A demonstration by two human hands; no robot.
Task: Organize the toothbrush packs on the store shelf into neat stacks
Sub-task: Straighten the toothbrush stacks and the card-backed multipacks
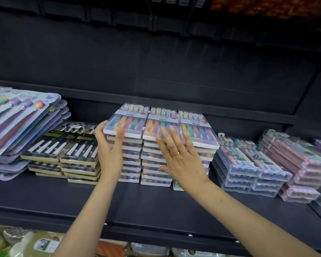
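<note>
1. A person's two bare arms reach in from the bottom edge toward a dark store shelf loaded with toothbrush packs
2. Left hand: it cups the near left corner of the left stack of clear packs. The thumb lies on the front edge of the top pack, and the fingers wrap the stack's left side, held together
3. Right hand: palm facing the stacks, fingers straight and slightly spread, wearing a gold ring. The fingertips reach the top pack of the middle stack, and the palm covers its front; whether it presses there, I cannot tell
4. The right stack stands just right of those fingers, its top pack jutting forward and to the right
5. All three stacks hold pastel brushes and stand side by side, touching
6. Left of the left fingers are low stacks of black-and-gold packs, then a leaning pile of blister cards
7. Farther right of the right fingers lie clear cases and pink packs
</note>
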